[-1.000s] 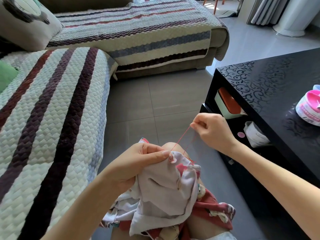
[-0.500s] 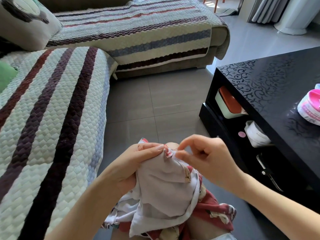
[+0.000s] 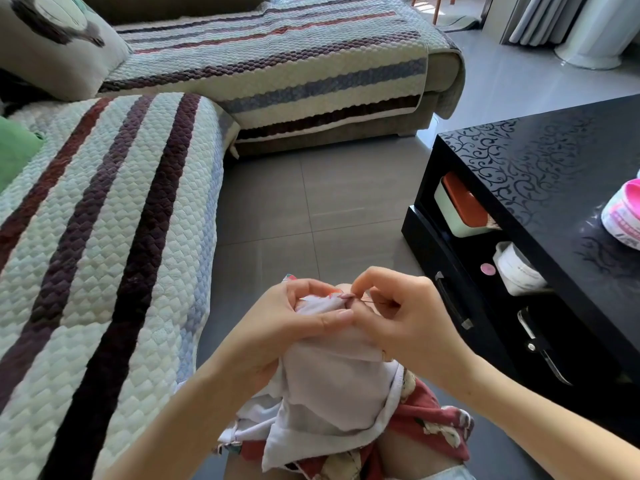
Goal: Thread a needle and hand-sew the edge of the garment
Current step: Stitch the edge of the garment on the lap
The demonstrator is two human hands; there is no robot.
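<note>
The right hand is back in! A second ago it was stretched up and away with red thread drawn taut; now it has dropped right down to the cloth and sits tight against the left hand.

The right forefinger arches over and the thumb closes under it, and between them they pinch the needle, a thin dark sliver lying almost level at the top fold of the cloth. The other fingers are curled in. I cannot make out the thread at this size.

The left hand grips the garment, with its thumb pressed flat on the near face and its fingers curled over the top edge, bunching the pale fabric into a ridge. The two thumbs touch at their tips. The rest of the garment hangs down over the person's lap, on top of red floral shorts.

To the left runs the sofa with its striped quilted cover. To the right stands the black coffee table. A pink-and-white tub sits on top, well back from the near left corner. On the shelf under the left edge lie a box with an orange lid and a white container.
</note>
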